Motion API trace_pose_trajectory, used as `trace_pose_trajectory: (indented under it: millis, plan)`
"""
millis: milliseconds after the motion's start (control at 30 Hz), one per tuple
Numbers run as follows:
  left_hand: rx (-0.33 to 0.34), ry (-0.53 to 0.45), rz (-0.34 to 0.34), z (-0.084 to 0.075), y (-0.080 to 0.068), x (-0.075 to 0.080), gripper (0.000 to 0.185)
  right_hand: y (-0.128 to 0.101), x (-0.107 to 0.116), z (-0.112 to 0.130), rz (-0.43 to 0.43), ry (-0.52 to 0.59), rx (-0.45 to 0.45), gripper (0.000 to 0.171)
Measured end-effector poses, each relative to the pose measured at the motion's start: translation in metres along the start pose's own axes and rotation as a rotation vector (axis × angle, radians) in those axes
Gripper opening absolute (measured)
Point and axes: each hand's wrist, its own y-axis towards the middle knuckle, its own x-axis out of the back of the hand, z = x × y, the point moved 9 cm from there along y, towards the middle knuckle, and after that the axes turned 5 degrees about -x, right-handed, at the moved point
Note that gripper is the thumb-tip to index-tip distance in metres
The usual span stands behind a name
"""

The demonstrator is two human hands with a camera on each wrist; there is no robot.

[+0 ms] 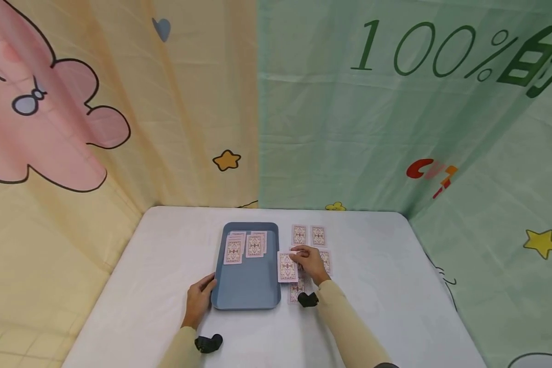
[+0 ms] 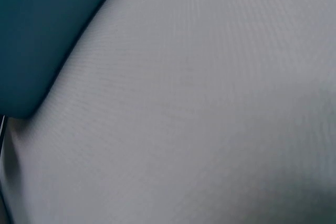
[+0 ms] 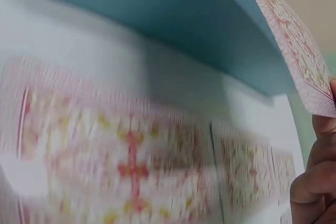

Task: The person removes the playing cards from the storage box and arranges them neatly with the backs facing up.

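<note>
Looks like a makeshift recording booth

Cartoon-printed yellow and green fabric backdrops [image 1: 349, 128] hang around a white cloth-covered worktop [image 1: 386, 286].

Blurred blue tray [image 2: 37, 35] corner, apparently resting on white table [image 2: 199, 119].

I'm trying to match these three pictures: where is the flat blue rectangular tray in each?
Head: flat blue rectangular tray at table centre, between both hands.
Left wrist: its dark corner fills the upper left.
Right wrist: blue band across the top.
Shared landmark: white tablecloth.
</note>
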Motion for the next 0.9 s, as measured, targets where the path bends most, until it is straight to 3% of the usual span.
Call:
trace_pose_trajectory:
  millis: [200,400,900]
  plan:
    - [0.004,0.005,0.005,0.000,0.001,-0.001,0.036,-0.006,0.036,-0.018,-0.028,0.008,0.007,0.023]
    - [0.005,0.019,0.005,0.001,0.000,0.000,0.037,-0.013,0.064,-0.037,-0.073,-0.012,-0.100,0.025]
    - [-0.001,0.008,0.019,-0.001,0.000,-0.001,0.036,-0.030,0.094,-0.071,-0.082,-0.046,-0.154,0.026]
